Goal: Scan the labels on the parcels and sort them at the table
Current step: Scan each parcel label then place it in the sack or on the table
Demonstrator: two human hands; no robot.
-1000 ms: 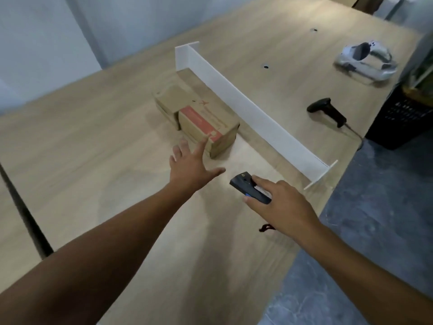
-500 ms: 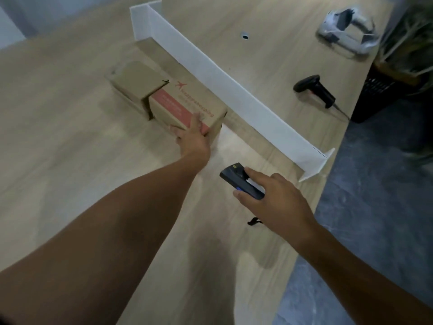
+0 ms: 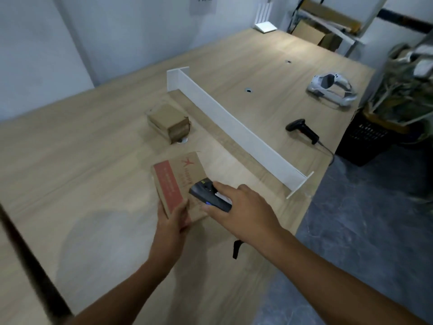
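Nearest the person, the left hand [image 3: 172, 221] is clamped on the near end of a cardboard parcel [image 3: 180, 184], thumb on top beside the red printed band, fingers wrapped under the near edge. The parcel looks lifted or tipped off the wooden table [image 3: 82, 160] at that end; whether its far end touches the surface cannot be told.

The right hand [image 3: 243, 212] is closed around a small dark handheld scanner [image 3: 209, 195], which hovers just over the parcel's top face with its nose pointing across the printed side. A dark wrist strap [image 3: 236, 249] hangs below that hand.

Judgement on handling: the parcel appears light, since one hand carries it by an end. The board looks stiff and matt, so it should not slip, though its corners would crush under a hard pinch. A grip across the short end keeps the label face clear for the scanner.

Further out, a second plain brown parcel [image 3: 168, 123] sits on the table, well apart from the held one. Beyond it stands a long white divider [image 3: 234, 127]. On its far side lie a black pistol-type scanner [image 3: 302, 131] and a white headset [image 3: 330, 89].
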